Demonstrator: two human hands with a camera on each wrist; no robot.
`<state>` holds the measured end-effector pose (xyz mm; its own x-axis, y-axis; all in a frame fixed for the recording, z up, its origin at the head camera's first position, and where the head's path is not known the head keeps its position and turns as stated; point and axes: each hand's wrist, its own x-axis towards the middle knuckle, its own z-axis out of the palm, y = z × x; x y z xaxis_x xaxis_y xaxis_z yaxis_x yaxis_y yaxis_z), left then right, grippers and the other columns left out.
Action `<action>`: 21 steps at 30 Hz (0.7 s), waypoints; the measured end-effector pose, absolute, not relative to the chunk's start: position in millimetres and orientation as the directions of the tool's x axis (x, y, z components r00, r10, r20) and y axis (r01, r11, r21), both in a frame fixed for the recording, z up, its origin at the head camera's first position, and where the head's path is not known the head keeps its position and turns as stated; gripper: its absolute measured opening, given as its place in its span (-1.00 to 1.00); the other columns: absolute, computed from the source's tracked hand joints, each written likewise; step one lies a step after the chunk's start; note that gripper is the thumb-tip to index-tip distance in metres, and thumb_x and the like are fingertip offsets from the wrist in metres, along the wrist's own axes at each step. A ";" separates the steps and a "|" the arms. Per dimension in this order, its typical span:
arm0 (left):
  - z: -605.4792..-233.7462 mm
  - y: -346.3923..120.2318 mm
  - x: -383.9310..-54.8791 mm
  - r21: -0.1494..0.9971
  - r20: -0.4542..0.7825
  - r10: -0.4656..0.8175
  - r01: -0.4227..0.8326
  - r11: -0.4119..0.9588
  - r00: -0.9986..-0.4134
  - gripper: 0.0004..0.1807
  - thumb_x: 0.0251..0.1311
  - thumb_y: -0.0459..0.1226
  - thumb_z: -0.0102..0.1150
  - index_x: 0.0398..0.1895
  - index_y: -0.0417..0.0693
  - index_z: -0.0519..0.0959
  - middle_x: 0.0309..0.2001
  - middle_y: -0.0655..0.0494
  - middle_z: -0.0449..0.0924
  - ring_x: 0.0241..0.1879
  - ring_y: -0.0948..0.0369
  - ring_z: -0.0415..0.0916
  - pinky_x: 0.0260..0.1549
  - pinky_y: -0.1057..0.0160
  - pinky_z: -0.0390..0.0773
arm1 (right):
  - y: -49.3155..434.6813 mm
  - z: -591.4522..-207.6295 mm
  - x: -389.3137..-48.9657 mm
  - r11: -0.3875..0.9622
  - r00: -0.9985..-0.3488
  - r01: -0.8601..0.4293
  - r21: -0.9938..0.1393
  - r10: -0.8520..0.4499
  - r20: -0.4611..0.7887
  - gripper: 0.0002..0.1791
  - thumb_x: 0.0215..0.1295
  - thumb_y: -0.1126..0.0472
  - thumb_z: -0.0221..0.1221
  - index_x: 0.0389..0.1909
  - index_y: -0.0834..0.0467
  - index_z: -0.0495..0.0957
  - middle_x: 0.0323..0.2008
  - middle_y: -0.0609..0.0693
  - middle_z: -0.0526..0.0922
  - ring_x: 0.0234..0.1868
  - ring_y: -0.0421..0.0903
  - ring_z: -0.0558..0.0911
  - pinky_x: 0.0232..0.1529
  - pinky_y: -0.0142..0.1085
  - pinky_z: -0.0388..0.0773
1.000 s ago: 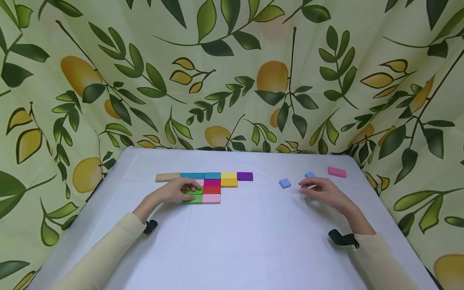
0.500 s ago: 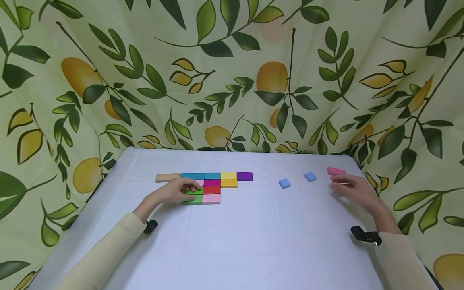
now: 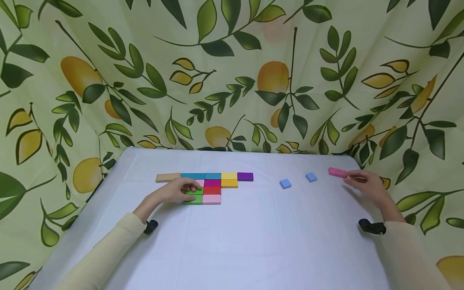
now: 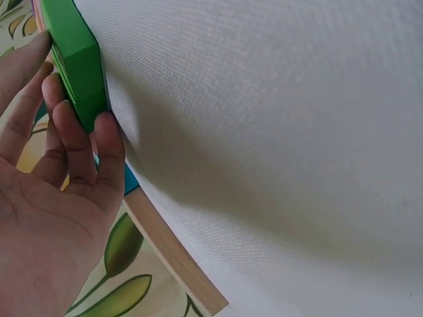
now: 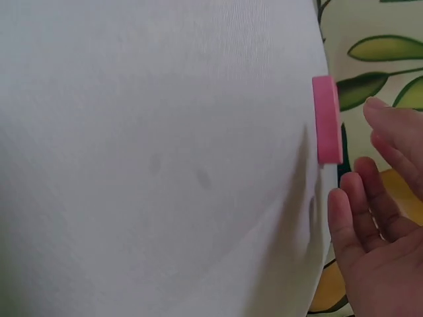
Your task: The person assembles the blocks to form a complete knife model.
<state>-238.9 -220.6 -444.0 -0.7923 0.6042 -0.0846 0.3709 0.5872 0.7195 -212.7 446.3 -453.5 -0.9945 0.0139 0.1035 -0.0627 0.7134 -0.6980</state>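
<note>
In the head view my left hand (image 3: pixel 177 190) rests over the left end of a group of flat coloured blocks, its thumb and fingers on the green blocks (image 3: pixel 193 199). The left wrist view shows those fingers loosely bent along the side of a green block (image 4: pixel 76 59). At the far right my right hand (image 3: pixel 367 185) is beside a pink block (image 3: pixel 337 172), fingertips close to its right end. A gap separates thumb and fingers from the pink block (image 5: pixel 327 120) in the right wrist view, and nothing is in that hand.
The group also has a bare wooden block (image 3: pixel 168 177), a red block (image 3: pixel 212 190), a light pink block (image 3: pixel 212 199) and a purple block (image 3: pixel 245 177). Two small blue blocks (image 3: pixel 285 183) lie right of it. White cloth covers the table (image 3: pixel 246 241), with a leaf-patterned curtain (image 3: pixel 232 80) behind.
My right hand has moved right, past the second small blue block, to the right end of the pink block. The left hand has stayed on the green blocks.
</note>
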 end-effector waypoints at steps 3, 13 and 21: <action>-444.7 -220.0 -238.9 0.716 -0.088 0.600 0.368 0.593 -0.795 -0.68 0.23 -0.39 0.40 0.05 -0.18 0.64 -0.22 0.10 0.53 -0.16 0.10 0.43 -0.19 0.26 0.50 | 450.4 -455.8 -216.9 0.699 -0.995 -0.045 -0.714 0.033 0.094 -0.41 0.41 0.04 0.30 0.21 0.43 0.51 0.10 0.42 0.52 -0.19 -0.45 0.44 -0.27 -0.57 0.42; -443.6 -219.5 -240.3 0.731 -0.095 0.601 0.355 0.583 -0.794 -0.66 0.23 -0.38 0.41 0.06 -0.19 0.64 -0.21 0.10 0.53 -0.14 0.07 0.44 -0.18 0.22 0.50 | 458.1 -462.6 -229.8 0.704 -0.997 0.055 -0.708 0.072 -0.007 -0.20 0.38 -0.07 0.31 0.39 0.41 0.32 0.32 0.48 0.30 0.29 0.44 0.30 0.13 0.05 0.48; -442.7 -219.6 -238.8 0.731 -0.107 0.595 0.342 0.590 -0.796 -0.67 0.23 -0.39 0.40 0.06 -0.19 0.64 -0.20 0.09 0.53 -0.13 0.07 0.44 -0.17 0.25 0.51 | 454.6 -463.6 -244.1 0.749 -1.000 0.018 -0.662 0.026 0.002 -0.17 0.33 -0.07 0.35 0.38 0.41 0.32 0.30 0.50 0.32 0.26 0.47 0.31 0.19 0.33 0.28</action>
